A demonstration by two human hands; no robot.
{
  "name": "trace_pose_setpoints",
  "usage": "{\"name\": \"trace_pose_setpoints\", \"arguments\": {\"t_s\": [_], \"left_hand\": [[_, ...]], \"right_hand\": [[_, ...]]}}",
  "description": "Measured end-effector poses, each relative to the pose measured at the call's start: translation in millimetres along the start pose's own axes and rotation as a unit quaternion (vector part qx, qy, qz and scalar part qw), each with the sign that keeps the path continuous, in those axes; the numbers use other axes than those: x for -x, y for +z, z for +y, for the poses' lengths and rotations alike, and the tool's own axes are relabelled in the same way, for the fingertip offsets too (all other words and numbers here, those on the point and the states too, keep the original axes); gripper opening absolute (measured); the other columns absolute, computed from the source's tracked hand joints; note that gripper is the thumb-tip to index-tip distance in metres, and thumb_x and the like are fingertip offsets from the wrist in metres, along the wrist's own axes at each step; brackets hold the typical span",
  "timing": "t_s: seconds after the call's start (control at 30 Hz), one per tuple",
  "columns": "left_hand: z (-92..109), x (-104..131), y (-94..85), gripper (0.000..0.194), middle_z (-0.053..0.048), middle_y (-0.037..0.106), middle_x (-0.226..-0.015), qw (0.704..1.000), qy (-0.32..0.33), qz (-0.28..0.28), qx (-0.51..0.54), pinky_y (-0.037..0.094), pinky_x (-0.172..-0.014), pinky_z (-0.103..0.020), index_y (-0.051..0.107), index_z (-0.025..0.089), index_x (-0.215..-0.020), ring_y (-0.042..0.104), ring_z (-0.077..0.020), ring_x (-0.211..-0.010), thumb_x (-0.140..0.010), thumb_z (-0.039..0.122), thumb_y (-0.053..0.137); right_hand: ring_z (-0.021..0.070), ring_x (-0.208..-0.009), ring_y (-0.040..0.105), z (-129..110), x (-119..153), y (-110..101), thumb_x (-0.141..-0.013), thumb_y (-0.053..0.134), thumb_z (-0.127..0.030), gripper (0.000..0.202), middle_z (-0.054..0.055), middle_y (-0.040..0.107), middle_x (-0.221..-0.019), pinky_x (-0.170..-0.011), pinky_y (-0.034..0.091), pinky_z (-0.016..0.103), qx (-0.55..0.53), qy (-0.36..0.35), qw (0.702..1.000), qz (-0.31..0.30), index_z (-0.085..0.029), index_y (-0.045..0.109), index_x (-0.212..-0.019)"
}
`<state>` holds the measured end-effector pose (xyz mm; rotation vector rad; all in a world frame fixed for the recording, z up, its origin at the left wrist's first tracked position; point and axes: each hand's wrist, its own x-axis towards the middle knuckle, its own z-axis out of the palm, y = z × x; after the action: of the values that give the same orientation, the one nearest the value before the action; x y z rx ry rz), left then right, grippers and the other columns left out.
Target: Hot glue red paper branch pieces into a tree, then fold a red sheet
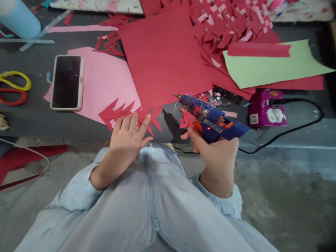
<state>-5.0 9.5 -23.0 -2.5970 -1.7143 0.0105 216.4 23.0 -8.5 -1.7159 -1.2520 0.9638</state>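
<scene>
My right hand (215, 150) grips a blue hot glue gun (210, 117) with orange parts and a small lit red light. Its metal nozzle points up and left, above the table's near edge. My left hand (128, 136) lies flat with fingers stretched on a cut red paper piece (118, 112) with pointed tips. That piece overlaps a pink paper sheet (102, 80) and partly hides under my fingers. A large red paper sheet (168, 56) lies just beyond both hands. Small red paper scraps (186, 118) sit behind the nozzle end of the glue gun.
A phone (67, 82) rests on the pink sheet, with scissors (15, 87) farther left. Glue sticks (44, 33) lie beside a blue bottle (19, 17). At right are green paper (267, 66), a purple box (266, 110) and a black cord (294, 127). Woven red-and-pink paper (228, 21) lies behind.
</scene>
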Motion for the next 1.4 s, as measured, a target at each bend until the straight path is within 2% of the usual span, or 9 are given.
{"name": "trace_pose_setpoints", "arguments": {"t_s": [0.13,0.33,0.53,0.73,0.8,0.9,1.1,1.3,1.4], "left_hand": [[1.0,3.4,-0.4,0.071,-0.024,0.055,-0.135,0.999,0.036,0.022,-0.012,0.047,-0.091,-0.052,0.044,0.033,-0.147,0.059,-0.0390,-0.115,-0.088,0.071,0.043],[5.5,5.6,-0.4,0.086,-0.034,0.055,-0.132,1.000,-0.008,0.006,0.000,0.045,-0.098,-0.053,0.041,0.000,-0.146,0.056,-0.0414,-0.119,-0.092,0.067,0.040],[4.4,9.7,-2.8,0.067,-0.023,0.047,-0.146,0.998,0.030,0.020,0.050,0.043,-0.101,-0.059,0.044,0.035,-0.147,0.052,-0.0414,-0.128,-0.089,0.067,0.048],[-11.2,10.2,-8.6,0.068,-0.027,0.059,-0.126,0.995,0.029,0.051,0.076,0.051,-0.094,-0.048,0.028,0.002,-0.151,0.059,-0.0353,-0.115,-0.100,0.045,0.042],[-18.5,11.7,-8.5,0.058,-0.023,0.061,-0.125,0.991,0.036,0.071,0.111,0.050,-0.096,-0.045,0.025,0.002,-0.151,0.059,-0.0304,-0.114,-0.100,0.027,0.038],[-24.3,17.0,-6.1,0.050,-0.021,0.059,-0.130,0.987,0.036,0.095,0.121,0.048,-0.102,-0.046,0.038,0.004,-0.145,0.055,-0.0300,-0.121,-0.095,0.014,0.039],[-20.8,28.3,0.1,0.039,-0.023,0.060,-0.130,0.993,0.057,0.083,0.065,0.049,-0.098,-0.052,0.059,0.010,-0.129,0.058,-0.0363,-0.119,-0.095,0.027,0.051],[-26.4,32.7,-8.2,0.042,-0.020,0.044,-0.148,0.988,0.091,0.018,0.126,0.042,-0.104,-0.064,0.061,0.031,-0.132,0.049,-0.0398,-0.131,-0.093,0.047,0.057],[-28.5,32.3,-11.0,0.045,-0.021,0.043,-0.150,0.986,0.105,0.014,0.132,0.041,-0.104,-0.066,0.060,0.032,-0.133,0.048,-0.0406,-0.131,-0.092,0.049,0.058]], "right_hand": [[0.0109,-0.034,0.048,2.3,-0.9,-1.0,-0.075,0.074,-0.035,0.014,0.000,0.072,-0.061,-0.033,0.043,0.027,0.014,-0.010,1.000,-0.007,-0.023,0.070,-0.082],[0.0110,-0.035,0.048,4.6,0.4,-1.1,-0.075,0.074,-0.034,0.013,-0.001,0.072,-0.061,-0.035,0.043,0.027,0.011,-0.009,1.000,-0.003,-0.023,0.069,-0.081],[0.0116,-0.036,0.049,5.1,0.3,-0.9,-0.076,0.074,-0.032,0.010,-0.001,0.071,-0.060,-0.035,0.042,0.027,-0.002,-0.010,1.000,-0.007,-0.024,0.069,-0.079],[0.0113,-0.035,0.049,1.6,0.5,-0.4,-0.075,0.074,-0.031,0.011,-0.001,0.071,-0.059,-0.035,0.043,0.027,0.009,-0.009,1.000,0.001,-0.023,0.070,-0.080],[0.0109,-0.035,0.049,2.1,0.7,-0.6,-0.074,0.075,-0.031,0.013,0.000,0.071,-0.060,-0.034,0.042,0.026,0.007,-0.007,1.000,0.003,-0.022,0.069,-0.080],[0.0102,-0.036,0.049,4.7,1.0,-1.9,-0.075,0.074,-0.034,0.015,0.000,0.071,-0.061,-0.036,0.042,0.025,0.012,-0.013,1.000,0.005,-0.021,0.068,-0.081],[0.0088,-0.037,0.049,0.8,2.7,-2.0,-0.077,0.073,-0.034,0.017,-0.001,0.071,-0.061,-0.036,0.042,0.023,0.020,-0.017,1.000,-0.002,-0.019,0.070,-0.084],[0.0076,-0.035,0.047,-6.9,3.5,1.4,-0.075,0.073,-0.032,0.018,-0.002,0.071,-0.059,-0.035,0.041,0.022,0.016,-0.025,1.000,0.000,-0.018,0.072,-0.086],[0.0080,-0.035,0.047,-7.4,3.5,2.8,-0.075,0.073,-0.031,0.016,-0.002,0.071,-0.058,-0.034,0.042,0.022,0.009,-0.026,1.000,0.002,-0.019,0.072,-0.086]]}}
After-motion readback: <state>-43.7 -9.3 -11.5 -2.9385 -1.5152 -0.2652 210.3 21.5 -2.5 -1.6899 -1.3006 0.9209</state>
